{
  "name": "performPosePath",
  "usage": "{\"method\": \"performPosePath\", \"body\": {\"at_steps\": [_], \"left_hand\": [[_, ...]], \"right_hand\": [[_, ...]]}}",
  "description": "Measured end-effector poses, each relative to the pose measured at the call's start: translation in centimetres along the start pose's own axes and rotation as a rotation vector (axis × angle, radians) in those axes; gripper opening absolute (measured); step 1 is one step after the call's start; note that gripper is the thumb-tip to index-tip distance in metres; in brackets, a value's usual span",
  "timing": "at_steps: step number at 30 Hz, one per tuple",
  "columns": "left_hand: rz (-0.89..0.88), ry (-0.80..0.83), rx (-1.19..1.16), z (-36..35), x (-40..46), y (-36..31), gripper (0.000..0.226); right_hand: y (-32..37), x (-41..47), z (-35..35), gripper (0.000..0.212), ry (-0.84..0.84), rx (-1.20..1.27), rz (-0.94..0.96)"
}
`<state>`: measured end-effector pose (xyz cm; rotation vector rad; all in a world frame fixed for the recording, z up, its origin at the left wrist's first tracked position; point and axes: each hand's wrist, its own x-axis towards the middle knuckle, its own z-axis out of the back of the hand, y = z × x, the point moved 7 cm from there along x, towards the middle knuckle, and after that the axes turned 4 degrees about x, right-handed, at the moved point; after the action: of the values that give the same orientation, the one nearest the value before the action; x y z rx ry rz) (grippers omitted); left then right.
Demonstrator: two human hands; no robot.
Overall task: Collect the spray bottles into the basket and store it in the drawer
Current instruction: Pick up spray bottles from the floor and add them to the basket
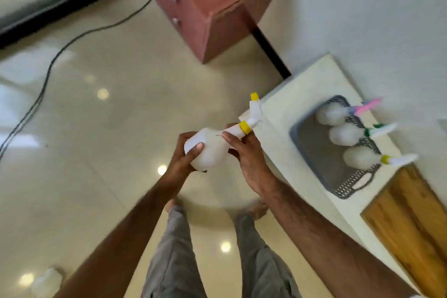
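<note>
1. Overhead, both hands held one white spray bottle [212, 146] above open floor [121, 116], just left of the counter [290, 109] edge.
2. Left hand [183, 155] curled round the bottle's fat base, thumb across its face.
3. Right hand [244, 150] gripped the neck end, fingers just below the yellow collar; the trigger head with its yellow nozzle tip stuck out over the counter's corner.
4. Grey basket [314, 152] sat on the counter, close to the wall side, clear of the near edge. A wooden board [408, 220] lay just beside the basket's handle end.
5. Count in basket: three white spray bottles lying side by side, heads overhanging the far rim: pink-headed [333, 113], green-collared [346, 134], yellow-collared [360, 157]. The left half of the basket bed showed bare.
6. Count of bottles seen clearly: four, one in hand, three in basket.
7. Red-brown drawer cabinet [205, 7] stood on the floor against the wall, beyond the counter; two knobs on its front.
8. Dark cable [60, 51] trailed across the floor at left, well apart from the person's feet.
9. Blurred white object [46, 283] on the floor at lower left; could not tell what it was.
</note>
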<state>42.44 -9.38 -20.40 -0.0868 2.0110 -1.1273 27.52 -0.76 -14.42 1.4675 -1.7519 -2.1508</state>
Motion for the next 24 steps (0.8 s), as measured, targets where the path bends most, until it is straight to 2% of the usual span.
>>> {"method": "performPosePath", "body": {"at_steps": [3, 5, 7, 9, 12, 14, 16, 19, 20, 22, 24], "left_hand": [[0.04, 0.165, 0.045, -9.6, 1.5, -0.5, 0.071], [0.027, 0.227, 0.11, -15.3, 2.2, -0.5, 0.075], [-0.008, 0.216, 0.158, -21.1, 3.0, -0.4, 0.072], [-0.056, 0.218, 0.259, -26.0, 3.6, -0.1, 0.073], [-0.069, 0.303, 0.475, -32.5, 4.7, 1.7, 0.078], [-0.119, 0.367, 0.654, -34.7, 6.2, 2.2, 0.086], [-0.243, 0.413, 0.885, -35.8, 8.5, 2.2, 0.085], [-0.465, 0.293, 1.155, -35.7, 12.8, 0.8, 0.065], [-0.465, 0.223, 1.196, -35.2, 14.4, 0.5, 0.061], [-0.346, 0.113, 1.218, -34.2, 17.4, 0.3, 0.061], [-0.176, 0.113, 1.243, -33.7, 19.5, 0.9, 0.067]], "right_hand": [[3.3, -2.3, 9.0, 0.02, -0.037, -0.037, 0.068], [4.0, -3.5, 14.6, 0.032, -0.082, -0.068, 0.088], [3.8, -4.3, 20.8, 0.046, -0.175, -0.022, 0.094], [3.3, -4.5, 26.0, 0.04, -0.258, 0.007, 0.104], [2.3, -4.0, 32.8, 0.03, -0.322, -0.055, 0.116], [1.9, -3.1, 35.4, 0.028, -0.296, -0.122, 0.154], [1.8, -1.7, 37.1, 0.035, -0.242, -0.181, 0.212], [2.5, 1.1, 38.5, 0.046, -0.189, -0.235, 0.305], [2.7, 2.1, 38.7, 0.046, -0.166, -0.252, 0.336], [3.3, 4.0, 38.8, 0.045, -0.138, -0.323, 0.408], [3.6, 5.5, 38.4, 0.044, -0.109, -0.382, 0.453]]}}
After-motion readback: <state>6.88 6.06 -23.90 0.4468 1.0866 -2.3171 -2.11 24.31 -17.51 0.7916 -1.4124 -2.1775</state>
